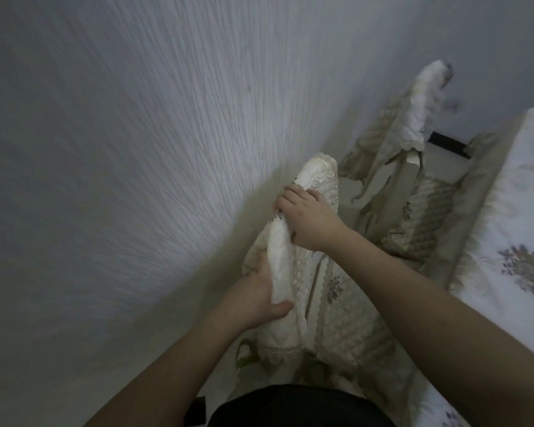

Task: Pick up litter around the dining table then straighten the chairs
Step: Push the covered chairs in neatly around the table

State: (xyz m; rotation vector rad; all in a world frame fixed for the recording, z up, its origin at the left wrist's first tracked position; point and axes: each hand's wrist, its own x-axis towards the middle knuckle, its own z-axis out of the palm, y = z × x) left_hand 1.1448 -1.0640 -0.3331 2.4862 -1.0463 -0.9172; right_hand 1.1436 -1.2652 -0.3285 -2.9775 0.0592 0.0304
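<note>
A chair with a cream lace cover over its backrest (pixel 282 263) stands right in front of me, close to the wall. My left hand (pixel 259 291) grips the lower part of that covered backrest, thumb curled round its front. My right hand (pixel 309 218) grips the backrest higher up, fingers curled over its top edge. A second covered chair (pixel 426 97) stands farther back, its quilted seat cushion (pixel 426 217) showing beside my right forearm. No litter is in sight.
A textured white wall (pixel 121 149) fills the left and runs very close to the chairs. The dining table with a floral white cloth (pixel 518 229) lies along the right edge. The near chair's quilted seat (pixel 349 318) is below my arms.
</note>
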